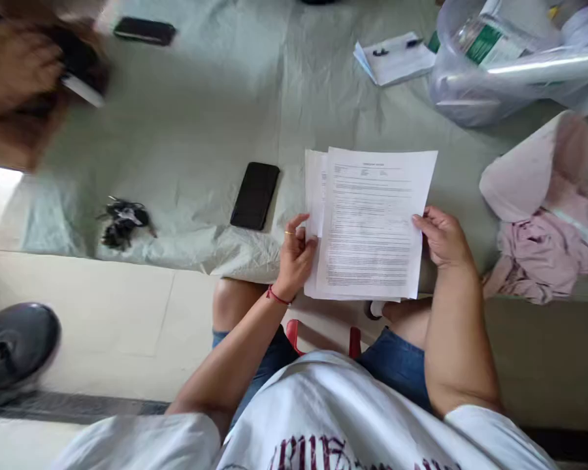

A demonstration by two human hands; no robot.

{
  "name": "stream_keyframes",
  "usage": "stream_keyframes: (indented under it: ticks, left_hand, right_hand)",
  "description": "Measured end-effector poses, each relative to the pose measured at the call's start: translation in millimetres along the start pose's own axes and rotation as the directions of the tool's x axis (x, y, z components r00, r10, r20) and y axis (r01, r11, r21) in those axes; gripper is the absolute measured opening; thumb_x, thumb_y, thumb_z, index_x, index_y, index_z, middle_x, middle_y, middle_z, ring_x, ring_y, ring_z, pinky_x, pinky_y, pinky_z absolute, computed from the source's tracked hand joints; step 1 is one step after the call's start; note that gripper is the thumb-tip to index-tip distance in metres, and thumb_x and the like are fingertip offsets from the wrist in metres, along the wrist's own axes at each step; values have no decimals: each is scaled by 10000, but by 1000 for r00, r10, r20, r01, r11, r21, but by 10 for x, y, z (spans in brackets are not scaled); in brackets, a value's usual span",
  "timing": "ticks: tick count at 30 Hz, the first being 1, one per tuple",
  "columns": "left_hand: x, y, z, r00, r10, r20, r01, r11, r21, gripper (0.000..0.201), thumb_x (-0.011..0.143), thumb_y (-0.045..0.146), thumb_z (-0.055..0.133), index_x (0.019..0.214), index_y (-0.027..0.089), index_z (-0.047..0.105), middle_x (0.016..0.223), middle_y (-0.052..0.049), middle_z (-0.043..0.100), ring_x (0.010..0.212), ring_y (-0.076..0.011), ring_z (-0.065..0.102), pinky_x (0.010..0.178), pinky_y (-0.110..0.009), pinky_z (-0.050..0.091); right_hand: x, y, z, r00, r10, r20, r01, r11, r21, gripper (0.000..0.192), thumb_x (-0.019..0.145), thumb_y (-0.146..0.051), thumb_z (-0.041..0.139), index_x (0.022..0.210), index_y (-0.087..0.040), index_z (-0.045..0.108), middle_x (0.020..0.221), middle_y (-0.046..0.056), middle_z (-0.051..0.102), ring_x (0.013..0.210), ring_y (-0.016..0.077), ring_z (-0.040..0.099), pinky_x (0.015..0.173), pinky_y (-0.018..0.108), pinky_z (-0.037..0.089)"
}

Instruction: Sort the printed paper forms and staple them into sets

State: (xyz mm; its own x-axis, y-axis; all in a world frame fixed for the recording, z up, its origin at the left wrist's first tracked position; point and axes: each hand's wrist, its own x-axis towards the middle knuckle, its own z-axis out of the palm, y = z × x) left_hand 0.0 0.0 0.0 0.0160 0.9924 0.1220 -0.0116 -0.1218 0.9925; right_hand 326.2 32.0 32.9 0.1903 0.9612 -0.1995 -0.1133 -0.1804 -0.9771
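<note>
Several printed sheets of paper (375,225) are held up over the near edge of the covered table, fanned slightly so that a lower sheet (313,189) peeks out on the left. My left hand (298,254) pinches their left edge; it wears a ring, and a red band circles the wrist. At the right edge, my right hand (441,236) grips the papers with the thumb on top and the fingers behind. The top page carries dense lines of text, too small to read. Left of the papers lies a black phone (255,196).
On the table cover (215,98) lie a bunch of keys (126,222), a second phone (144,31) and folded papers (396,59). A clear plastic tub (480,98) and pink cloth (549,254) are at right. Another person's hand (19,65) shows upper left; a black round object (17,346) sits lower left.
</note>
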Motion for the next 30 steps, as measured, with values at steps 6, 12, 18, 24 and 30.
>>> stream_keyframes:
  ticks: [6, 12, 18, 24, 30]
  left_hand:
    - [1, 24, 2, 999, -8, -33, 8, 1000, -3, 422, 1044, 355, 728, 1434, 354, 566, 828, 40, 517, 653, -133, 477, 626, -275, 420]
    - [2, 51, -28, 999, -39, -30, 38, 999, -30, 425, 1047, 425, 725, 1428, 343, 553, 823, 37, 548, 654, -137, 489, 629, -283, 420]
    - [1, 71, -58, 999, -51, -15, 50, 998, -49, 452, 1046, 477, 723, 1429, 326, 538, 824, 28, 567, 675, -150, 525, 645, -290, 427]
    - [3, 74, -72, 999, -50, -18, 49, 998, -40, 439, 1047, 449, 724, 1420, 313, 536, 799, 38, 554, 661, -141, 500, 640, -285, 403]
    - [6, 88, -79, 998, -64, -8, 63, 996, -59, 443, 1045, 454, 719, 1417, 315, 524, 819, 33, 573, 673, -150, 519, 649, -291, 408]
  right_hand:
    - [98, 4, -272, 974, -13, -226, 24, 999, 44, 314, 579, -295, 968, 793, -214, 753, 752, -11, 743, 697, 157, 652, 705, 294, 541]
    - [135, -49, -390, 901, -12, -434, 64, 992, 105, 227, 650, -183, 869, 754, -204, 668, 681, -36, 675, 632, 151, 608, 724, 330, 565]
    - [163, -119, -403, 817, -15, -576, 139, 975, 171, 199, 720, -129, 833, 746, -203, 651, 736, -39, 666, 740, 133, 636, 771, 268, 581]
    - [106, -149, -348, 816, 17, -578, 152, 958, 243, 188, 748, -154, 867, 729, -179, 681, 774, 0, 682, 765, 157, 652, 769, 313, 627]
    - [55, -150, -311, 827, 12, -561, 183, 940, 290, 159, 733, -156, 858, 747, -167, 700, 784, 9, 695, 777, 168, 683, 773, 323, 653]
